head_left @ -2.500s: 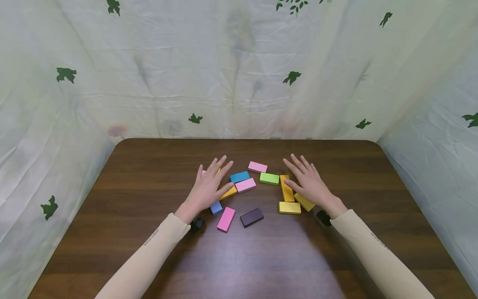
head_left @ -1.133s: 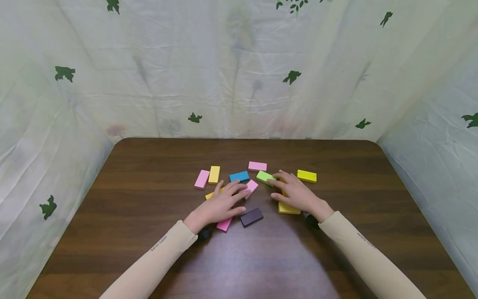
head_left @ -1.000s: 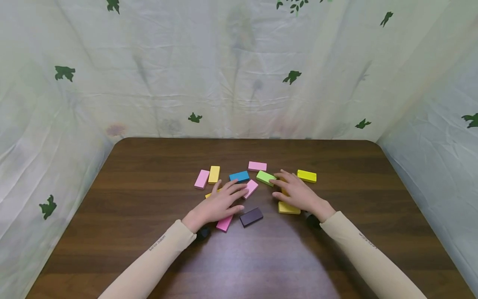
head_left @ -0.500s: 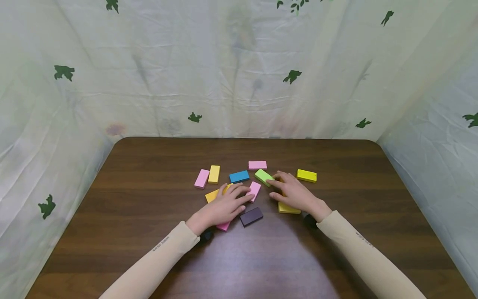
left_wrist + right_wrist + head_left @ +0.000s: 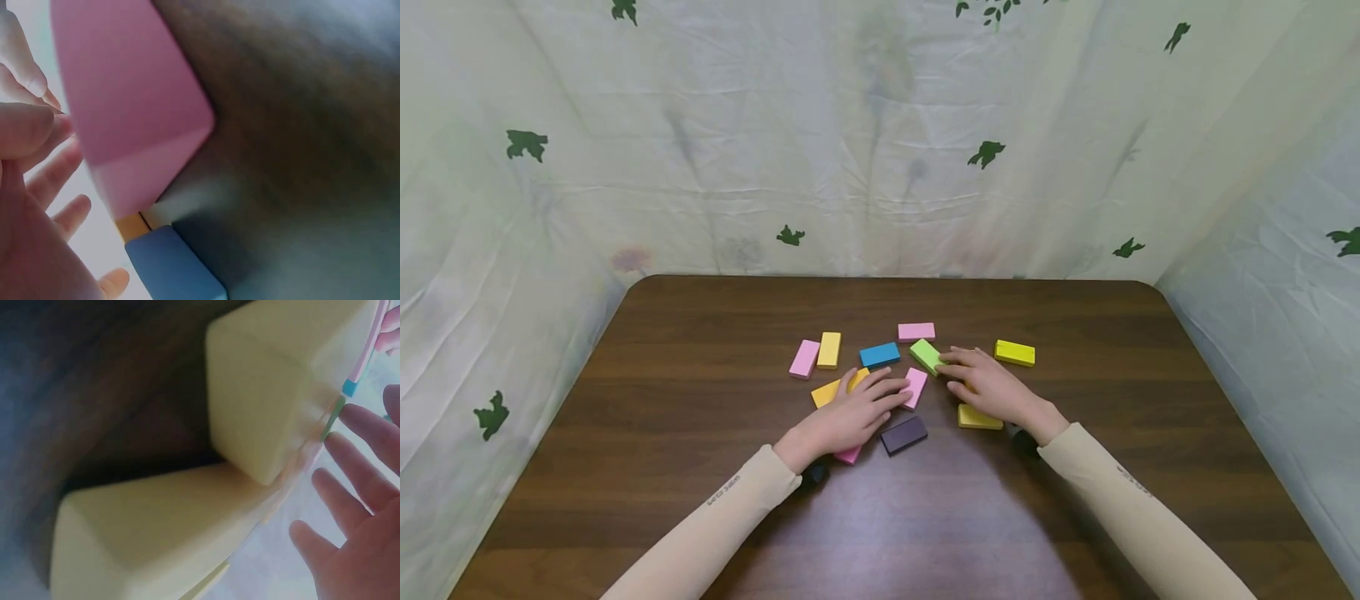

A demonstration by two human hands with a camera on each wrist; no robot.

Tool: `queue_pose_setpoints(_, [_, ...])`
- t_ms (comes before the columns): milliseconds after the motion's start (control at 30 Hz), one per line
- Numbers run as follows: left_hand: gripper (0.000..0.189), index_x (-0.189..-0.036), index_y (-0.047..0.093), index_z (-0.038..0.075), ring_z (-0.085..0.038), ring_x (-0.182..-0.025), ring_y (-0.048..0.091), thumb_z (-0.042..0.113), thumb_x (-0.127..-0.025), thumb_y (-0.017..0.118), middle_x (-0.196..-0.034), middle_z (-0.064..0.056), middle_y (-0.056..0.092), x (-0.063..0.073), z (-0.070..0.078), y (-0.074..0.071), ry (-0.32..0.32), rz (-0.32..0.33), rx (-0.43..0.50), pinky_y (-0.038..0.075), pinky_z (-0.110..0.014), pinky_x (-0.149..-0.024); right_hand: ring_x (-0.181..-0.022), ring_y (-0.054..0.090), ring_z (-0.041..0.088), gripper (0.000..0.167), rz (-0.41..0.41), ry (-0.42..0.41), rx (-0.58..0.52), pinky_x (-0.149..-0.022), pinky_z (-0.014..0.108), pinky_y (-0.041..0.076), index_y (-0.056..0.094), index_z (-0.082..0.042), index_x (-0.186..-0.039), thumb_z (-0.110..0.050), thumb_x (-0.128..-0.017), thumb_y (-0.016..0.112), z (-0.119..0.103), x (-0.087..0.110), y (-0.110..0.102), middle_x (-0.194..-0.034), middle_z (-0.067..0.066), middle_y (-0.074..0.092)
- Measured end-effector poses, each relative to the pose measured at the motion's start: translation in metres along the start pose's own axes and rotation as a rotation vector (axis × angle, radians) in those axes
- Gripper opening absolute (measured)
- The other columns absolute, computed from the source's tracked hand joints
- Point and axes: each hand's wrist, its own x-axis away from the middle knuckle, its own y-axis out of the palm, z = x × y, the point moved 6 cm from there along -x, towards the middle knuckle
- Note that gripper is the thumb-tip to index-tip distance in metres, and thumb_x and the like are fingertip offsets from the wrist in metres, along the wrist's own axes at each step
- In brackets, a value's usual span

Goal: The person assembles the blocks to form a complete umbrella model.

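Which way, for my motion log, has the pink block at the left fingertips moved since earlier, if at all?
Yes, the pink block went right and nearer the camera, away from the unmoved blue block.

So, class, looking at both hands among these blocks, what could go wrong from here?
The left hand hides part of the magenta block in the head view, so shifting might nudge it unnoticed.
The dark block lies near that hand's thumb and could get knocked.
The right hand reaches to the green block; a push might bump the nearby pale pink block.
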Motion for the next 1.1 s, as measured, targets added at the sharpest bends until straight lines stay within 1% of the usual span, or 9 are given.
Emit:
queue_pose_setpoints(167, [0.044, -0.144, 0.046, 0.017, -0.029, -0.141, 0.020, 0.021, -0.100, 0.049, -0.150, -0.002, 0.037, 0.000, 0.003, -0.001, 0.014, 0.011, -0.016, 0.016, -0.065, -0.104, -0.129, 0.041, 0.034, 0.039, 0.004, -0.003, 0.035, -0.107, 0.055, 0.026, 0.057, -0.003, -0.132, -0.015, -0.095, 0.059, -0.003, -0.003, 0.001, -0.133, 0.017, 0.052])
queue_pose_setpoints(267, [0.043, -0.143, 0.048, 0.017, -0.030, -0.140, 0.022, 0.019, -0.100, 0.050, -0.148, -0.003, 0.038, -0.001, 0.004, -0.002, 0.028, 0.030, -0.025, 0.017, -0.065, -0.104, -0.125, 0.045, 0.033, 0.039, 0.007, 0.005, 0.056, -0.106, 0.054, 0.028, 0.057, -0.004, -0.133, -0.014, -0.095, 0.059, -0.004, -0.005, 0.000, -0.131, 0.017, 0.052])
queue_pose_setpoints(467, [0.043, -0.143, 0.048, 0.017, -0.032, -0.139, 0.023, 0.018, -0.099, 0.049, -0.147, -0.004, 0.039, -0.002, 0.007, -0.002, 0.052, 0.045, -0.018, 0.019, -0.064, -0.103, -0.118, 0.048, 0.031, 0.039, 0.015, -0.002, 0.067, -0.104, 0.048, 0.034, 0.057, -0.006, -0.134, -0.010, -0.095, 0.058, -0.006, -0.007, 0.000, -0.128, 0.016, 0.053])
queue_pose_setpoints(533, [0.044, -0.143, 0.047, 0.017, -0.032, -0.139, 0.023, 0.018, -0.100, 0.049, -0.148, -0.004, 0.038, -0.002, 0.007, -0.002, 0.050, 0.044, -0.013, 0.019, -0.064, -0.103, -0.120, 0.048, 0.031, 0.039, 0.020, 0.002, 0.067, -0.104, 0.049, 0.033, 0.057, -0.006, -0.133, -0.009, -0.095, 0.058, -0.005, -0.007, 0.000, -0.128, 0.016, 0.053])
queue_pose_setpoints(633, [0.045, -0.144, 0.045, 0.016, -0.031, -0.140, 0.022, 0.018, -0.100, 0.049, -0.149, -0.003, 0.037, -0.002, 0.006, -0.003, 0.032, 0.040, -0.006, 0.018, -0.065, -0.103, -0.126, 0.044, 0.033, 0.038, 0.025, 0.021, 0.068, -0.106, 0.052, 0.030, 0.057, -0.004, -0.133, -0.006, -0.094, 0.057, -0.002, -0.008, 0.000, -0.132, 0.016, 0.052])
queue_pose_setpoints(767, [0.044, -0.144, 0.045, 0.016, -0.029, -0.141, 0.021, 0.019, -0.100, 0.048, -0.150, -0.001, 0.036, -0.001, 0.003, -0.002, 0.008, 0.017, 0.001, 0.017, -0.065, -0.104, -0.131, 0.039, 0.036, 0.039, 0.023, 0.027, 0.071, -0.106, 0.053, 0.029, 0.057, -0.002, -0.132, -0.003, -0.093, 0.056, 0.000, -0.007, 0.001, -0.136, 0.016, 0.050])
queue_pose_setpoints(933, [0.043, -0.144, 0.046, 0.018, -0.030, -0.140, 0.021, 0.020, -0.101, 0.048, -0.150, 0.000, 0.037, -0.001, 0.003, -0.001, 0.002, 0.003, -0.001, 0.016, -0.064, -0.104, -0.129, 0.041, 0.036, 0.039, 0.033, -0.003, 0.061, -0.105, 0.053, 0.031, 0.058, -0.002, -0.131, -0.001, -0.092, 0.056, -0.004, -0.009, 0.002, -0.133, 0.017, 0.053])
queue_pose_setpoints(1100, [0.042, -0.143, 0.047, 0.019, -0.030, -0.140, 0.022, 0.021, -0.101, 0.048, -0.149, 0.000, 0.038, -0.002, 0.003, -0.001, 0.006, 0.006, -0.007, 0.016, -0.063, -0.105, -0.124, 0.045, 0.034, 0.038, 0.049, -0.034, 0.065, -0.103, 0.049, 0.035, 0.060, -0.004, -0.130, 0.000, -0.092, 0.056, -0.010, -0.013, 0.004, -0.128, 0.016, 0.054])
